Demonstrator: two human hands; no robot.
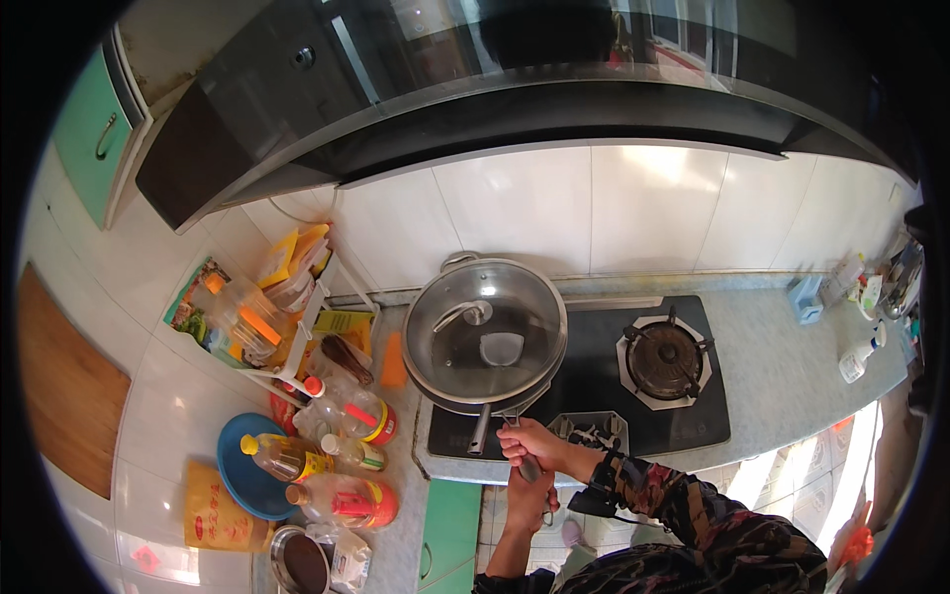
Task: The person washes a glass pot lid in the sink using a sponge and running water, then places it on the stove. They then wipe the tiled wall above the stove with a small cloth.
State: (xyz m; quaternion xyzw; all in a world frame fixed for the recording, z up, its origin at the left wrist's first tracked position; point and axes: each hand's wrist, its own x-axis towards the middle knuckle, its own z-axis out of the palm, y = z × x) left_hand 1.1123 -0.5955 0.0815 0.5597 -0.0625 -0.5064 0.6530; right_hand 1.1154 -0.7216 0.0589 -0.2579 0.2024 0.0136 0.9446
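A wok with a glass lid (pixel 486 330) stands on the left burner of a black gas hob (pixel 586 356). Through the glass, a spatula blade can be made out. From the wok's near edge juts a metal handle (pixel 481 431). Just right of it, my right hand (pixel 536 439) is closed around the upper part of a grey wok handle (pixel 530 468). My left hand (pixel 528 499) grips the same grey handle lower down, touching my right hand. The handle's far end is partly hidden by my fingers.
Bottles (pixel 345 505), a blue basin (pixel 252 464) and a metal pot (pixel 300 560) crowd the counter at the left, beside a white rack (pixel 306 327). A second burner (pixel 666 358) is at the right. The range hood (pixel 519 111) overhangs the back; a spray bottle (pixel 861 356) stands far right.
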